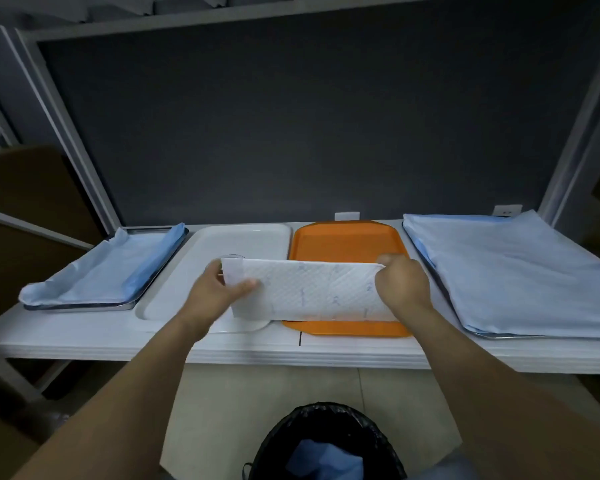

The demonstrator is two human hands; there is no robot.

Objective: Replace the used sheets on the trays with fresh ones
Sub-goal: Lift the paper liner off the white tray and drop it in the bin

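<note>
Sheeted trays (80,306) alongside, black bin (326,410) below.

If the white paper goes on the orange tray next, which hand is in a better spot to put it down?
Probably the right hand: it grips the white paper above the orange tray, while the left hand is over the white tray.

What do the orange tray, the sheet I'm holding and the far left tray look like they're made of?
Orange tray: probably moulded plastic, matte, judging by its even colour and rounded rim. Held sheet: embossed paper, white with faint blue print, showing a quilted pattern. Far left tray: likely stainless steel, its rim glints.
</note>
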